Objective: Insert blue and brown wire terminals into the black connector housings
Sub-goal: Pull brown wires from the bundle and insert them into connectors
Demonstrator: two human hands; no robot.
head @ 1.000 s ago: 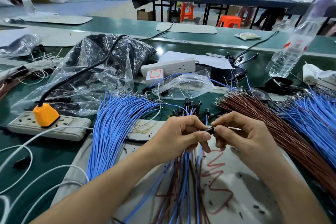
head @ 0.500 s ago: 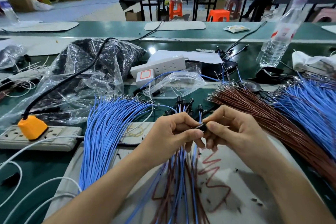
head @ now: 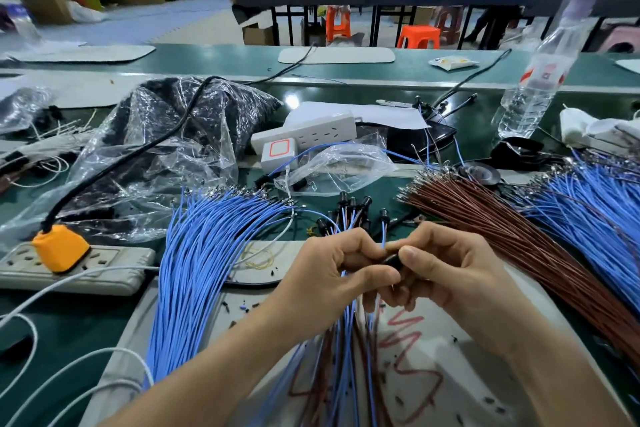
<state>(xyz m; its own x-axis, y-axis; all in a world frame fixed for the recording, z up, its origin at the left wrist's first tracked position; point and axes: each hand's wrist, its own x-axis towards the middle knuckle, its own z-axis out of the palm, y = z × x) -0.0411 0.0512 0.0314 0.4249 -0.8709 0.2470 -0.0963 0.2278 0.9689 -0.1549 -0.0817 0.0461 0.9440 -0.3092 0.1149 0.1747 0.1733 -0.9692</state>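
At six o'clock, nearest the viewer, a bundle (head: 341, 367) of blue and brown wires hangs down over a grey mat (head: 460, 388) scribbled with red. Just above it, at the centre, the left hand (head: 329, 277) has its fingers (head: 358, 246) curled round that bundle. Its thumb and forefinger meet the right hand (head: 453, 284) on a small black connector housing (head: 393, 259). The right hand's fingers (head: 433, 241) are bent in, with the thumb pressed on the housing from three o'clock, so the housing is pinched between both hands. Whether a terminal sits inside it is hidden.

At twelve o'clock from the hands, finished housings (head: 350, 204) stand up out of the left hand's grip on their wires. At nine o'clock a fan of loose blue wires (head: 201, 253) lies on the green table (head: 69, 326). Beyond it, toward ten o'clock, is a grey power strip (head: 110, 270) with an orange plug (head: 60, 248) in it. At two o'clock lie the brown wires (head: 502, 232), with more blue wires (head: 592, 208) just beside them at three o'clock.

Farther off, at eleven o'clock, is a crumpled clear plastic bag (head: 156, 152). A white power strip (head: 311, 133) lies at twelve o'clock, and a water bottle (head: 533, 90) stands at one o'clock.
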